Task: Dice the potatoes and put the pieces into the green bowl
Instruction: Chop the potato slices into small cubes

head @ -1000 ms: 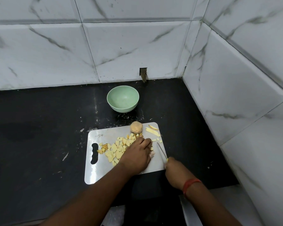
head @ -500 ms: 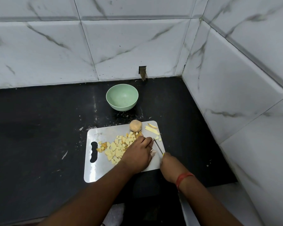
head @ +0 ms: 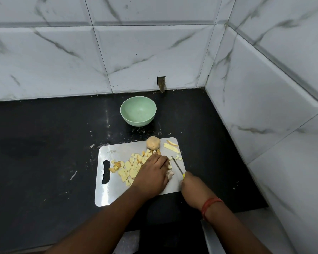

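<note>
A steel cutting board (head: 114,191) lies on the black counter. On it are a pile of yellow potato dice (head: 128,167), one whole potato (head: 153,143) at the far edge, and a few cut strips (head: 171,148) at the far right corner. My left hand (head: 151,175) lies palm down on the board, its bent fingers holding potato pieces that it mostly hides. My right hand (head: 193,187) grips a yellow-handled knife (head: 177,166), whose blade sits just right of my left fingertips. The green bowl (head: 138,121) stands beyond the board with nothing in it.
Marble-tiled walls close the counter at the back and on the right, forming a corner. A small hole in the wall (head: 161,83) is behind the bowl. Bits of peel and crumbs (head: 92,145) lie on the counter left of the board.
My right hand has brought the knife leftward, close to my left fingertips. My left hand has stayed on the potato pieces.
</note>
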Tool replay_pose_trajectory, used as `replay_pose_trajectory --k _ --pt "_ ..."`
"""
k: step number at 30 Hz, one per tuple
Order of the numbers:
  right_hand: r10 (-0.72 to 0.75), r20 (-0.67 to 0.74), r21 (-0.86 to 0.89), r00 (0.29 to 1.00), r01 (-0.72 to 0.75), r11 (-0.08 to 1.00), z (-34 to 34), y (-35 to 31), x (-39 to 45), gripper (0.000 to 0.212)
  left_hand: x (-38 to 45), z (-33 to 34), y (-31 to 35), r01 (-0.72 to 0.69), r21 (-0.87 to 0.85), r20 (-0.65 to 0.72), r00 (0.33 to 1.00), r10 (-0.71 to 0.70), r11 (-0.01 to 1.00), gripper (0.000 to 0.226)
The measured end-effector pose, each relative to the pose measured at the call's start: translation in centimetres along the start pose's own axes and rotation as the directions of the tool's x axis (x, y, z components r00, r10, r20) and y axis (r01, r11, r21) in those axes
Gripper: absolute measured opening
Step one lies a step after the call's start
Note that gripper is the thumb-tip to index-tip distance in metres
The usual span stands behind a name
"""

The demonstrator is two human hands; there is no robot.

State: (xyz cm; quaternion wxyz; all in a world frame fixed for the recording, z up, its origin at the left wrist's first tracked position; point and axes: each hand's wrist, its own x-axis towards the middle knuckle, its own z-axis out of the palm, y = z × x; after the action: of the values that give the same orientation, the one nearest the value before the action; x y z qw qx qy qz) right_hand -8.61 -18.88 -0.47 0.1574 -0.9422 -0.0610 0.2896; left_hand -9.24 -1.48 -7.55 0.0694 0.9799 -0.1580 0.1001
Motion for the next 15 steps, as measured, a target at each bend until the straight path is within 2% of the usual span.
replay_pose_trajectory --k 15 --pt "0.050 0.040 -0.063 0.998 -0.048 0.997 1.1 -0.5 0.8 0.025 -0.2 -0.2 0.2 0.048 0.034 0.050 0.997 -0.050 0.998 0.056"
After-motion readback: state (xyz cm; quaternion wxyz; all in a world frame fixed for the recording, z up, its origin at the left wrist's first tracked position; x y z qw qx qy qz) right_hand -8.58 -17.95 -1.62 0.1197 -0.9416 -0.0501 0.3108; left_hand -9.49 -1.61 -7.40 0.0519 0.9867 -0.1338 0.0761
